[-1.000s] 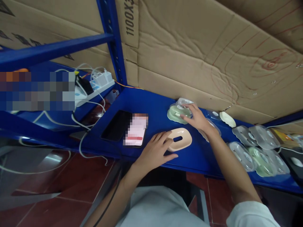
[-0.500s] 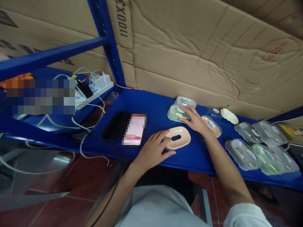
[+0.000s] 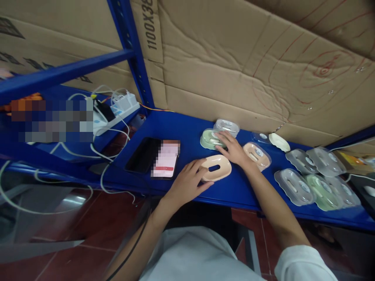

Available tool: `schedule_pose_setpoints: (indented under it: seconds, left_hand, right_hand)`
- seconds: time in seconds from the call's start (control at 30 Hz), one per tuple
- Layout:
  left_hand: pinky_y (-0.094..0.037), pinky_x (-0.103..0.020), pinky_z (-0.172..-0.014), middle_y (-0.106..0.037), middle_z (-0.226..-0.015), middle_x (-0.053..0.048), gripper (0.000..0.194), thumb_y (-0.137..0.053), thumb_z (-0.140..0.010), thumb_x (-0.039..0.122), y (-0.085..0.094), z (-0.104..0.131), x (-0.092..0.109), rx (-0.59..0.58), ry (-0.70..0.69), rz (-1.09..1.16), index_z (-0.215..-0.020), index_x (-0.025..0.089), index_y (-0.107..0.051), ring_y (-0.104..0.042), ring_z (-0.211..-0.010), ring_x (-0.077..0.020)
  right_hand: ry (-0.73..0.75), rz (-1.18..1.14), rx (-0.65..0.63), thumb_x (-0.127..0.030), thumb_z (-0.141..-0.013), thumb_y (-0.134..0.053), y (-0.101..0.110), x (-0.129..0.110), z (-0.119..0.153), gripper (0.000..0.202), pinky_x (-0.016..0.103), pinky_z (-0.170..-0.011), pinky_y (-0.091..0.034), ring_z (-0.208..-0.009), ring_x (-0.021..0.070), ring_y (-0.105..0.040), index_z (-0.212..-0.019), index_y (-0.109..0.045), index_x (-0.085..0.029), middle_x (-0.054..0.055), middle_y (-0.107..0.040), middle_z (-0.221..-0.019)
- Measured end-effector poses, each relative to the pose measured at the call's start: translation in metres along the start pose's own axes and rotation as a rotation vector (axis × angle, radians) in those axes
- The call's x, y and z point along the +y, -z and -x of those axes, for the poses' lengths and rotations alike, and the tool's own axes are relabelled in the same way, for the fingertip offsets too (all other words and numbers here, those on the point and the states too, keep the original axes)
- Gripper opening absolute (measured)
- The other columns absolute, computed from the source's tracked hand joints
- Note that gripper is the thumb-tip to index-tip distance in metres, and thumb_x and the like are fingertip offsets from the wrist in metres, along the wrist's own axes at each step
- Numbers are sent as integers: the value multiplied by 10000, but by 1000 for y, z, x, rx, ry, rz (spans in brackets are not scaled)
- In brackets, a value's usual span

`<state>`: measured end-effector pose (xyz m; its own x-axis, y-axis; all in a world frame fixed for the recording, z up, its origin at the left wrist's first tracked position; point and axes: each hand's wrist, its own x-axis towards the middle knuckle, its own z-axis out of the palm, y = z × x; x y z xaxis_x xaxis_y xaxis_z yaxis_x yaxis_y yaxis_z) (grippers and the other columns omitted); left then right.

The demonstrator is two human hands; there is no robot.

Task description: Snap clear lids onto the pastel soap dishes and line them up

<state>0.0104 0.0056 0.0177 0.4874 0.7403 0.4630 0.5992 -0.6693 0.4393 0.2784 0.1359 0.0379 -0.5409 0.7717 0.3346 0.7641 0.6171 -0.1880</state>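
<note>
My left hand rests on the left end of a beige oval soap dish with a slot in its middle, lying on the blue shelf. My right hand lies with spread fingers on a pale green dish with a clear lid, just behind the beige one. A clear lidded dish sits behind the green one. A beige lidded dish lies by my right wrist.
Two phones lie side by side on the shelf left of the dishes. Several clear and green lidded dishes crowd the shelf's right end. A power strip with white cables sits at the left. Cardboard backs the shelf.
My right hand has slid from the far green dish's rim to lie flat over it, nearer the beige dish. The left hand has stayed on the beige dish.
</note>
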Motion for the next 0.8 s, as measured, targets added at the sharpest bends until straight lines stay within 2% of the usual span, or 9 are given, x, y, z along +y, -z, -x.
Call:
schedule_pose_setpoints:
  seconds: [0.1,0.2,0.3,0.37,0.4,0.47,0.6,0.7,0.8]
  left_hand:
    - [-522,-510,-1140,-610,-1478,-139,279,-691,-998,389,0,0,1,6,-2,-11,-1209,209,-662,-601,-1361,-325]
    - [-526,-515,-1139,-620,-1469,-133,282,-704,-987,383,1,0,2,8,2,-7,-1216,222,-670,-606,-1363,-322]
    - [-529,-511,-1141,-622,-1468,-129,281,-712,-982,374,1,1,2,9,12,1,-1219,230,-670,-606,-1372,-317]
    - [-533,-509,-1139,-615,-1480,-127,278,-714,-981,368,1,2,2,10,13,2,-1219,233,-670,-598,-1385,-317]
    - [-536,-506,-1136,-611,-1488,-128,279,-712,-981,365,1,2,2,11,12,3,-1223,234,-669,-597,-1388,-317]
    - [-510,-527,-1167,-607,-1503,-130,271,-704,-984,355,0,3,0,18,8,3,-1223,231,-670,-586,-1404,-321]
    - [-349,-666,-1258,-584,-1552,-121,172,-641,-989,250,-4,3,-5,75,60,-32,-1153,228,-687,-475,-1520,-372]
    - [-365,-659,-1248,-574,-1564,-128,209,-597,-973,183,-8,2,-8,111,90,-46,-1156,228,-686,-446,-1546,-373]
    - [-388,-636,-1246,-597,-1538,-127,226,-616,-971,208,-9,1,-9,92,46,-45,-1188,230,-677,-480,-1523,-367]
  right_hand:
    - [22,47,-51,-496,-1044,-571,2,-4,-26,610,612,-1272,-303,-1571,353,-388,-1597,-501,-246,108,-517,-1638]
    - [41,105,-131,-425,-1018,-632,-1,-14,-67,590,594,-1244,-332,-1496,355,-482,-1565,-543,-222,128,-549,-1610]
    - [25,120,-186,-373,-1007,-650,-5,-26,-101,662,557,-1246,-337,-1519,346,-463,-1613,-472,-175,169,-471,-1662]
    - [0,93,-147,-416,-1030,-614,1,-28,-102,705,547,-1256,-330,-1565,329,-410,-1658,-393,-183,177,-388,-1708]
    - [-12,82,-104,-447,-1048,-577,8,-27,-95,694,549,-1260,-325,-1579,321,-390,-1664,-382,-196,171,-379,-1714]
    - [-43,93,-5,-491,-1079,-494,27,-19,-61,617,564,-1257,-326,-1572,318,-400,-1635,-441,-228,151,-439,-1685]
    - [-238,247,116,-565,-1067,-470,65,10,46,563,638,-1198,-372,-1477,387,-501,-1500,-611,-233,172,-575,-1569]
    - [-375,303,54,-617,-1023,-524,73,24,112,638,682,-1124,-440,-1440,433,-527,-1527,-579,-229,199,-564,-1571]
    - [-370,264,-26,-606,-1024,-527,63,23,131,671,672,-1127,-454,-1497,430,-472,-1584,-511,-238,188,-492,-1639]
